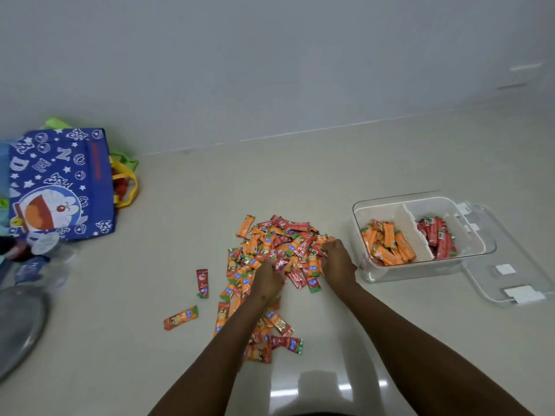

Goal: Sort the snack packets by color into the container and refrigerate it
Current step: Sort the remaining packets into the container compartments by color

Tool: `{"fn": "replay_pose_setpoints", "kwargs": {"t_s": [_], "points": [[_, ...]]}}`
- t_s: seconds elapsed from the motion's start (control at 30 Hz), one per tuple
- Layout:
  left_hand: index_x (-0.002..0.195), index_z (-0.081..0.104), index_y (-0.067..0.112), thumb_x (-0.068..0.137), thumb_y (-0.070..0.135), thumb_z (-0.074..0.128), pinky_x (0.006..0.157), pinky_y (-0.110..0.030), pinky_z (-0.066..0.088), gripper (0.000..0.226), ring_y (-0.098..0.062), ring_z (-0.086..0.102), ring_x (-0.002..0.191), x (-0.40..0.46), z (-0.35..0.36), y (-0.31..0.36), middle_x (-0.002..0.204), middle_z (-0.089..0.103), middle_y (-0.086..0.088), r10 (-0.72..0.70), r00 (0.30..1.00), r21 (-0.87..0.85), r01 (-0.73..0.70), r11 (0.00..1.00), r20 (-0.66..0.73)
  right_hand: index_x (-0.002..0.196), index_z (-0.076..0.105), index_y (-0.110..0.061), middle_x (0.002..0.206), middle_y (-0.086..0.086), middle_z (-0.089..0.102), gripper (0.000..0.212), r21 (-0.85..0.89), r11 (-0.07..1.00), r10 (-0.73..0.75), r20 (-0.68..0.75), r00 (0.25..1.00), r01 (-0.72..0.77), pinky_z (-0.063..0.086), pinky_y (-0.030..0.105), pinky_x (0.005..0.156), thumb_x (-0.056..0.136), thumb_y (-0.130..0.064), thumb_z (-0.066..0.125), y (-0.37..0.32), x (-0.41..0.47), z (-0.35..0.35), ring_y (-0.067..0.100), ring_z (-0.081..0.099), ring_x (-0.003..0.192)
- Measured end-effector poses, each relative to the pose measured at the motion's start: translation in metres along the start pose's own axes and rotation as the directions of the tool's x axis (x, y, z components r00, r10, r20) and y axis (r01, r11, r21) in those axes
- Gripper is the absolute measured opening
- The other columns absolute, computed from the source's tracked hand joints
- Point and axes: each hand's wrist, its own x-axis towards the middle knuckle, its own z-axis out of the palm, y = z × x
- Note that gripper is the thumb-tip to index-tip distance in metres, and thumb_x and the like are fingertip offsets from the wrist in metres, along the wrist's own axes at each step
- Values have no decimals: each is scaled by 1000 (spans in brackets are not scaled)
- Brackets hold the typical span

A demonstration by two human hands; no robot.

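Both hands, left hand (268,279) and right hand (338,259), dig in the mixed pile (270,265) mid-frame; can't tell what the fingers hold. Grabbing a handful could easily drop reds into the container (420,267)'s orange side.

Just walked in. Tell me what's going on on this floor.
A person is sorting snack packets by color. Both hands, left hand and right hand, are down in the mixed pile of packets, fingers curled among them. The clear divided container to the right is partly filled: orange packets in its left section, red packets in its right. Its lid lies beside it. Much of the pile remains unsorted.
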Motion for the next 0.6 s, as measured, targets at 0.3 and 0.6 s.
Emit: {"fn": "replay_pose_setpoints", "kwargs": {"t_s": [0.3, 0.6], "points": [[127, 45, 10, 92, 26, 43, 85, -37, 52, 38, -28, 62, 102, 26, -12, -7, 117, 62, -7, -169, 984, 89, 174, 981, -62, 104, 62, -15, 105, 8, 65, 26, 109, 993, 11, 194, 981, -33, 52, 35, 84, 80, -20, 53, 6, 26, -7, 29, 63, 100], [112, 61, 9, 88, 21, 59, 86, -37, 50, 28, -31, 59, 107, 17, -14, -41, 124, 53, -15, -126, 987, 504, 158, 849, -97, 109, 52, -2, 90, 12, 59, 36, 311, 879, 241, 367, 898, -362, 44, 32, 63, 90, -32, 61, 9, -22, -1, 24, 58, 77]]}}
